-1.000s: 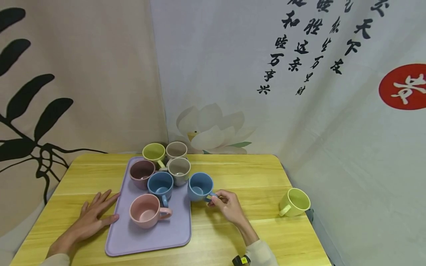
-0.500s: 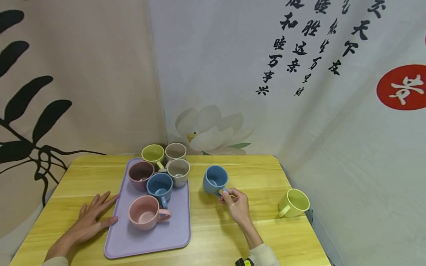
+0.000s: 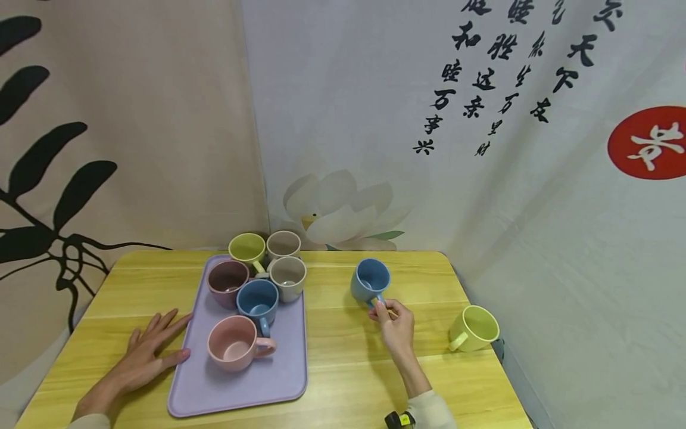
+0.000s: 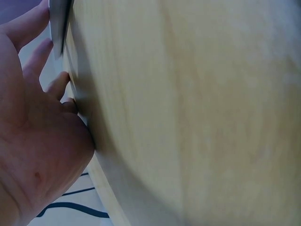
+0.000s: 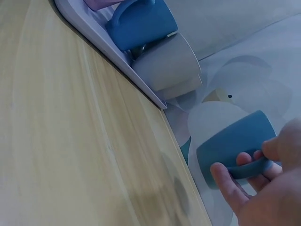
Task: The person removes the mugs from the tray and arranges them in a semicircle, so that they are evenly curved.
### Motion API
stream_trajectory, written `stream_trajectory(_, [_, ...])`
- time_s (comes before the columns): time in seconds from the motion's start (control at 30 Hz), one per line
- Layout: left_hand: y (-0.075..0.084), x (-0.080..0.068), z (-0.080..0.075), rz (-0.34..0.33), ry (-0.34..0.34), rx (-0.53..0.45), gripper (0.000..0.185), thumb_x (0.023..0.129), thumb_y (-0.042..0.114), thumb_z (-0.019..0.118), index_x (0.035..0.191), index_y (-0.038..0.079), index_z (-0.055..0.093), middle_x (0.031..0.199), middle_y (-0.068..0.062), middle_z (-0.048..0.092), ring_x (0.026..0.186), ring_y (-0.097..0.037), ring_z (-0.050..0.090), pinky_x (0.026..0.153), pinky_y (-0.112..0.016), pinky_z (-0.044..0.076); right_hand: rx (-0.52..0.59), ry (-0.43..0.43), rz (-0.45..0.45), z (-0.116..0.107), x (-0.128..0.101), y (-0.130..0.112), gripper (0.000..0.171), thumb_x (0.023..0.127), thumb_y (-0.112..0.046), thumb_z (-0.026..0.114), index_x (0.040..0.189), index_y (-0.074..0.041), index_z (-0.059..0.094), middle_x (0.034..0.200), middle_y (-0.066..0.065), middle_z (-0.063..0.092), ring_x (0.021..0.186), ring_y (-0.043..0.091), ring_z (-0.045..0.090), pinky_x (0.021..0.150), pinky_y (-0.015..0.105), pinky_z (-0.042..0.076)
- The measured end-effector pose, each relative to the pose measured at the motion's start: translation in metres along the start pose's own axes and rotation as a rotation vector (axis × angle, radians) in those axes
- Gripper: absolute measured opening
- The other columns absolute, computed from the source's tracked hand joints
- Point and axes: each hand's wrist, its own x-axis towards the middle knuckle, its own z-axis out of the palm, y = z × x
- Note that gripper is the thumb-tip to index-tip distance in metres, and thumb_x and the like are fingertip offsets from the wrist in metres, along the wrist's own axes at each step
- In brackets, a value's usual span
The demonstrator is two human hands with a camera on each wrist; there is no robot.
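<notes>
My right hand pinches the handle of a blue mug, right of the tray. In the right wrist view the same blue mug hangs above the table, fingers curled through and round its handle. My left hand lies with fingers spread, its fingertips and thumb at the left edge of the purple tray. On that tray stand a pink mug, another blue mug, a dark mauve mug, a green mug and two greyish mugs, the nearer grey mug in front of the beige mug.
A yellow-green mug stands near the right edge of the wooden table. Fabric curtains with printed writing and a lotus hang behind the table. A black object with a yellow mark is by my right sleeve.
My right hand has carried the blue mug from the tray's right edge rightward and somewhat farther back, above the table. The left hand stays at the tray's left edge.
</notes>
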Motion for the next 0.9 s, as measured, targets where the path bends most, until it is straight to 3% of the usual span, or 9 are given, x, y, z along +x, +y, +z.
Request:
stream_trajectory(0.43, [0.004,-0.001,0.000,-0.001,0.008,0.013,0.084,0.109,0.045,0.070,0.178,0.013,0.034,0.183,-0.041,0.012,0.167,-0.072,-0.005,0.128,-0.085,-0.027,0.081,0.166,0.068,-0.010,0.012,0.006,0.024,0.113,-0.008,0.068,0.109,0.015,0.071,0.105,0.027,0.078,0.092,0.019,0.085,0.090,0.026,0.071])
stream_trajectory(0.73, [0.005,-0.002,0.000,0.003,0.009,0.016,0.084,0.109,0.044,0.070,0.178,0.012,0.034,0.183,-0.041,0.012,0.168,-0.072,-0.006,0.128,-0.084,-0.028,0.126,0.284,0.054,-0.019,0.020,0.008,0.025,0.113,-0.007,0.068,0.111,0.017,0.071,0.102,0.021,0.077,0.091,0.018,0.083,0.092,0.026,0.071])
stream_trajectory(0.9, [0.005,-0.002,0.000,-0.005,0.006,0.010,0.084,0.110,0.045,0.069,0.178,0.014,0.032,0.183,-0.040,0.011,0.168,-0.071,-0.007,0.128,-0.083,-0.029,0.158,0.367,0.064,-0.022,0.025,0.009,0.023,0.111,-0.005,0.070,0.111,0.018,0.072,0.092,0.010,0.079,0.091,0.021,0.082,0.093,0.030,0.071])
